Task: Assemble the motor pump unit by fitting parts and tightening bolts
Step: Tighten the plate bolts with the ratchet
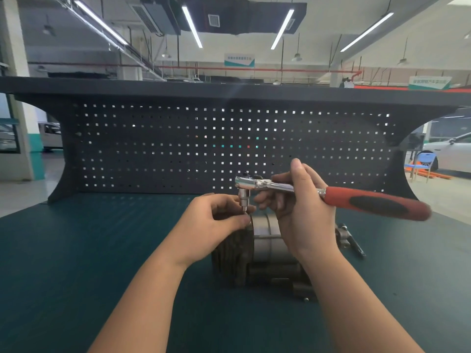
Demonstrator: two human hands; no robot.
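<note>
The motor pump unit (265,253), dark finned casting on the left and grey metal housing on the right, sits on the green mat in front of me. My right hand (300,212) grips the chrome shank of a ratchet wrench (369,201) with a red and black handle that sticks out to the right. The ratchet's bit (244,203) points straight down onto the top of the unit. My left hand (216,222) pinches at the unit's top edge right under the bit tip; what its fingers hold is hidden.
A dark metal tool or part (350,239) lies on the mat just right of the unit. A black pegboard back panel (178,149) stands behind the bench. The green mat (89,250) spreads wide on both sides.
</note>
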